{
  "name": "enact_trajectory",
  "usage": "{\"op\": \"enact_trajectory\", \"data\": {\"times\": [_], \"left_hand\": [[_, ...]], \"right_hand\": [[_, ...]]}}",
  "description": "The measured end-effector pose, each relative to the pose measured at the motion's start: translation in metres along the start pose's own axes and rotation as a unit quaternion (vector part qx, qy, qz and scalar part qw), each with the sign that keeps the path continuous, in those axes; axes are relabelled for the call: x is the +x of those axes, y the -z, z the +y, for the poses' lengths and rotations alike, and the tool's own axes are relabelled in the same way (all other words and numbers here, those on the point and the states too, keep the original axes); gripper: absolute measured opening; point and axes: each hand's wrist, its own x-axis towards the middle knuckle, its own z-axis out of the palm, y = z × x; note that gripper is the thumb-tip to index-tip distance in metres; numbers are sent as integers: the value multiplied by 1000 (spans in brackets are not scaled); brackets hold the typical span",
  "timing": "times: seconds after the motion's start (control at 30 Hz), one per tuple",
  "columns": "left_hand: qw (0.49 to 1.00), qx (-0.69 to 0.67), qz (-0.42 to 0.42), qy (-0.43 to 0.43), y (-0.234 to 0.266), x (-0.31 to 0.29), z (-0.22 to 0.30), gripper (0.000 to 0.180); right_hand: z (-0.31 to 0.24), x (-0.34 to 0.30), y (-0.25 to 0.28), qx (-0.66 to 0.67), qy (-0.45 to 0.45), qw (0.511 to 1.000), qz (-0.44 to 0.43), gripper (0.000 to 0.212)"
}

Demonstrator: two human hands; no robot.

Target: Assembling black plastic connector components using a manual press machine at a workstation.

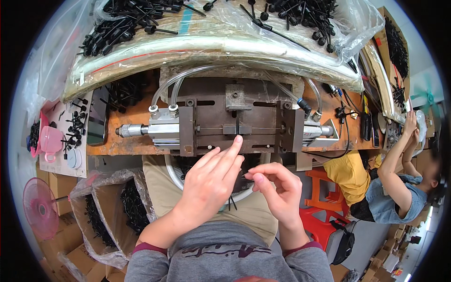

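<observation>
A brown metal fixture [216, 94] with a pneumatic cylinder on each side is in front of me. In its small central block [229, 129] sits a slim black piece [237, 123]. My left hand [209, 185] reaches up with its fingers stretched out. Its index fingertip is at the near end of the black piece, apparently touching it. To the right, just below the fixture, my right hand [281, 190] is closed with thumb and fingertips brought together. Whatever is between those fingertips, if anything, is too small to name.
Black plastic parts with thin stems [310, 19] lie heaped on plastic wrap behind the fixture. Clear hoses [188, 73] arch above it. At lower left stand a lined carton of black parts [112, 207] and a pink fan [41, 209]. A co-worker [394, 192] sits at right near red stools [319, 221].
</observation>
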Motion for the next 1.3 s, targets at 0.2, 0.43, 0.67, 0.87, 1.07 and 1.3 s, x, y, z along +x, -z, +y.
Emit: {"op": "enact_trajectory", "data": {"times": [0.2, 0.43, 0.67, 0.87, 1.07, 1.3], "left_hand": [[999, 29, -10, 21, 0, 9, -1, 24], [999, 45, -18, 23, 1, 8, -1, 26], [1000, 27, -11, -1, 6, 9, -6, 23], [999, -33, -16, 0, 13, 3, -3, 23], [978, -187, -94, -20, 21, -35, -4, 19], [969, -205, -134, -30, 18, -60, -20, 29]], "right_hand": [[-12, 1, 5, -98, 109, 989, -19, 12], [-43, 25, 18, -174, 167, 969, -54, 9], [-113, 153, 65, -195, 320, 921, 109, 10], [-135, 285, 140, -651, 343, 666, 123, 22], [-106, 350, 167, -632, 39, 764, 123, 34], [-130, 325, 91, -396, -17, 918, 19, 32]]}}
